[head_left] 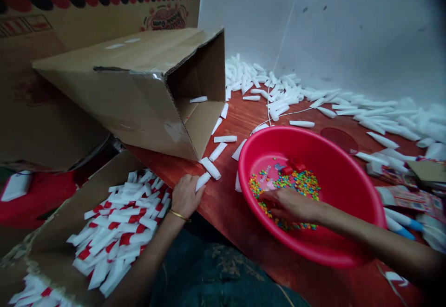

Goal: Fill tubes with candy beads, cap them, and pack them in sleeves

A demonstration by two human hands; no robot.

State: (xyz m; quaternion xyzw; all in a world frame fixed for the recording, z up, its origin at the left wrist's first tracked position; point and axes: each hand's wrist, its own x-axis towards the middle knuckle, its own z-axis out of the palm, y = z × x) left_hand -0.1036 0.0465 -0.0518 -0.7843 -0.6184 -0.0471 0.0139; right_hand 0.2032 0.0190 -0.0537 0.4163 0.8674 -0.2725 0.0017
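While the left hand [184, 196] reaches over the edge of the table [223, 212], one white tube [203, 181] lies against its thumb and forefinger; whether they pinch it, I cannot tell. The right hand [287, 205] is inside the red basin [344, 195], fingers curled down among colourful candies [306, 184] (any in its grasp are hidden), with red pieces [287, 170] just beyond. A cardboard box [139, 107] on its side blocks the table's left part, loose tubes scattered at its mouth. Behind the basin, a white cord [296, 111] crosses before a tube heap [285, 86]. Packets [414, 199] crowd the basin's right side; below the left hand, an open carton [55, 237] holds red-and-white tubes [121, 228].
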